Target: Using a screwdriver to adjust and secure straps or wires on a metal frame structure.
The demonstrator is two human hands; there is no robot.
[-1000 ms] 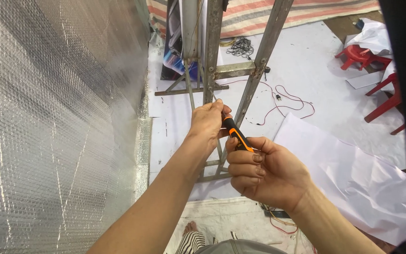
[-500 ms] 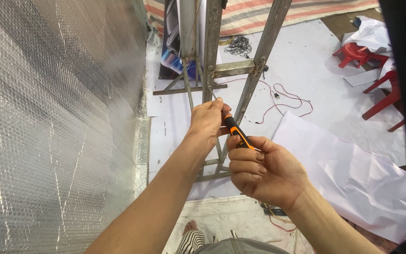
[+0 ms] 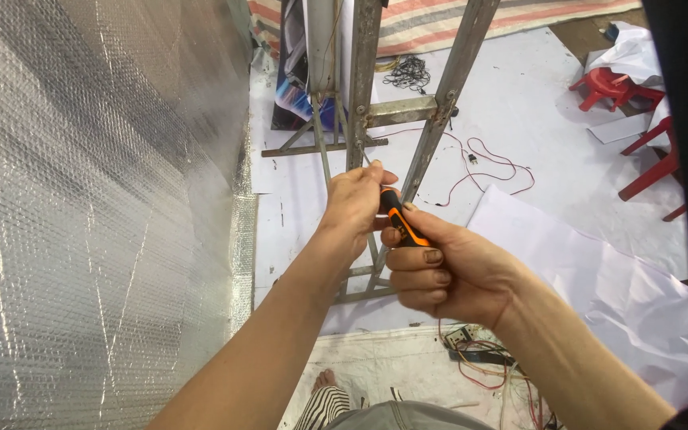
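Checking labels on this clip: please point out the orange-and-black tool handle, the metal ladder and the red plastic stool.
orange-and-black tool handle [image 3: 402,221], head view, on the orange grip between both hands.
metal ladder [image 3: 401,111], head view, on the bolted crossbar.
red plastic stool [image 3: 601,85], head view, on its seat top.

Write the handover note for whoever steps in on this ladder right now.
Left hand: closed around the tool's front end, against the metal ladder.
Right hand: closed on the orange and black tool handle.
The tool's tip is hidden by the left hand, so progress there cannot be judged.
Red wire lies loose on the white floor sheet; silver bubble foil hangs on the left.
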